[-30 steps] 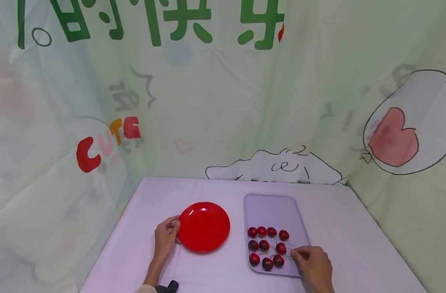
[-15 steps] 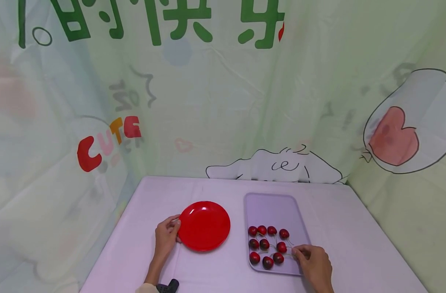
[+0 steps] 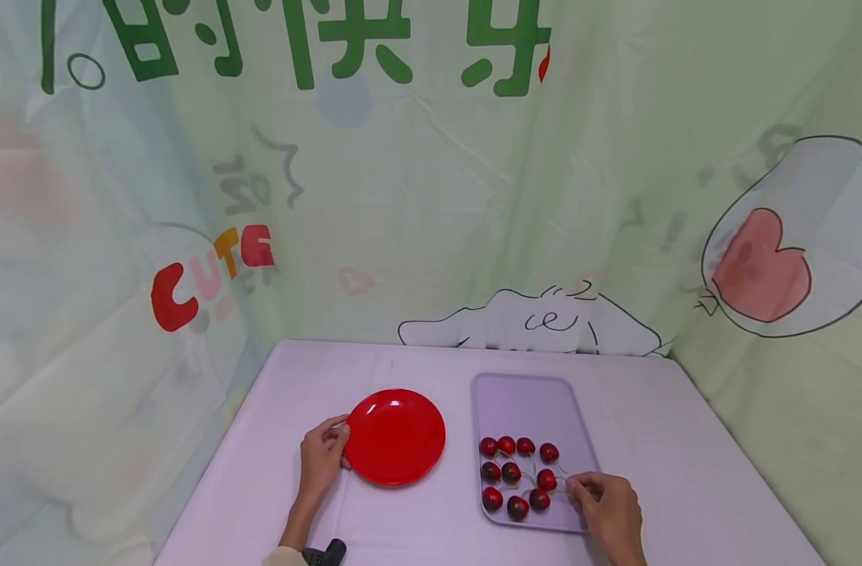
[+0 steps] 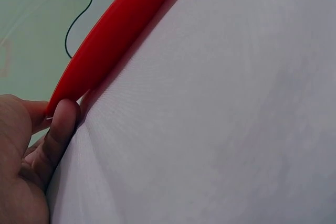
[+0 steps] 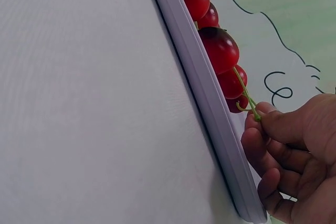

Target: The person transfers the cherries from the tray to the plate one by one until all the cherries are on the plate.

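Fingers (image 5: pixel 254 145) of the right hand (image 3: pixel 609 512) are pinched on thin green cherry stems (image 5: pixel 242 85), aligned left-to-right, lower right; a glossy round plate (image 3: pixel 396 437), lower centre, is rim-gripped by the left hand (image 3: pixel 321 462).

The left hand (image 3: pixel 320 456), just left of the red plate (image 3: pixel 397 436), is bare. Nearer the person than the plate, a black wrist strap (image 3: pixel 316 557) carries a rounded block (image 3: pixel 335 550) (details too small to tell) beside a pale beige sleeve (image 3: pixel 284 557). The right hand (image 3: pixel 610 507), right of the plate, is bare too.
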`<control>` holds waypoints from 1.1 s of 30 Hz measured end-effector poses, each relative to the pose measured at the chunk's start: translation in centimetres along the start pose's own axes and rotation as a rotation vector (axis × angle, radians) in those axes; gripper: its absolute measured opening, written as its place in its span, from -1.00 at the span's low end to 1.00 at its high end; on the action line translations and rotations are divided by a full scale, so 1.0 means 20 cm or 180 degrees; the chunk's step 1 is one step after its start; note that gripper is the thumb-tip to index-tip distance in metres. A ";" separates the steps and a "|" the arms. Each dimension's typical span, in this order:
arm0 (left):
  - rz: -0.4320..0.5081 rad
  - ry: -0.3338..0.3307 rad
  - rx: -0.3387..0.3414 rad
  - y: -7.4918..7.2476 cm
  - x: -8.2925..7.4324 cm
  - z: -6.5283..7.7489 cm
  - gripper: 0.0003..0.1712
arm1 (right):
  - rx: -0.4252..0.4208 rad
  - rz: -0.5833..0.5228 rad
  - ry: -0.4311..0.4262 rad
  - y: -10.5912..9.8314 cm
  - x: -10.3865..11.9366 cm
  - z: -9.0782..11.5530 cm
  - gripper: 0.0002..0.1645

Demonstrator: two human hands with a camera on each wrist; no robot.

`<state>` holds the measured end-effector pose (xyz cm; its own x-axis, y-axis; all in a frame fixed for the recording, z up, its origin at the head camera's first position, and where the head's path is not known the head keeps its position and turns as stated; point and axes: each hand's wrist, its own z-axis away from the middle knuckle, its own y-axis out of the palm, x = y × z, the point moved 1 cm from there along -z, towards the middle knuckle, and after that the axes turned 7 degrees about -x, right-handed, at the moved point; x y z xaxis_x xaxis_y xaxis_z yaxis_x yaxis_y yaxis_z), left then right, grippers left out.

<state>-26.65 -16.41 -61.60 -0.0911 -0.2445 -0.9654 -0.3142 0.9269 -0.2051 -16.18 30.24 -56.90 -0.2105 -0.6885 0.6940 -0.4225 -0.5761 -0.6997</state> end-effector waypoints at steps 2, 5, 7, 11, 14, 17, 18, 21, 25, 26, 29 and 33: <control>-0.0018 0.0004 -0.0003 0.00 0.00 0.00 -0.60 | -0.0025 -0.0026 -0.0003 0.00 0.00 0.00 -0.86; -0.0032 0.0002 -0.0003 0.00 0.01 0.00 -0.60 | -0.0055 -0.0052 -0.0028 0.00 -0.01 0.00 -0.84; -0.0025 0.0001 -0.0006 0.00 0.01 0.00 -0.60 | -0.0066 -0.0071 -0.0043 0.00 -0.01 0.00 -0.84; -0.0009 0.0002 -0.0004 0.00 0.00 0.00 -0.61 | -0.0063 -0.0119 -0.0042 0.00 -0.01 0.00 -0.83; 0.0001 0.0001 0.0002 0.00 0.00 0.00 -0.62 | -0.0043 -0.0157 -0.0032 0.00 -0.01 0.00 -0.82; -0.0014 -0.0016 0.0006 0.00 0.00 0.00 -0.61 | -0.0048 -0.0179 -0.0019 0.00 -0.01 0.00 -0.82; -0.0023 -0.0021 0.0004 0.00 0.00 0.00 -0.61 | -0.0055 -0.0187 -0.0020 0.00 -0.01 0.00 -0.82; -0.0046 -0.0037 0.0005 0.00 0.01 0.00 -0.60 | -0.0080 -0.0207 -0.0019 0.00 -0.01 0.01 -0.81; -0.0029 -0.0041 0.0013 0.00 0.00 0.00 -0.60 | -0.0119 -0.0218 -0.0026 0.00 -0.02 0.01 -0.81; -0.0021 -0.0041 0.0022 0.00 0.00 0.00 -0.60 | -0.0136 -0.0213 -0.0025 0.00 -0.02 0.01 -0.81; -0.0004 -0.0046 0.0037 0.00 0.00 0.00 -0.59 | -0.0172 -0.0222 -0.0045 0.00 -0.02 0.01 -0.82; -0.0035 -0.0043 0.0035 0.00 0.00 0.00 -0.59 | -0.0195 -0.0229 -0.0042 0.00 -0.02 0.00 -0.83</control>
<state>-26.69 -16.49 -61.57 -0.0748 -0.2509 -0.9651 -0.3046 0.9273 -0.2175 -16.05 30.42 -57.21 -0.1662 -0.6522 0.7396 -0.4894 -0.5965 -0.6361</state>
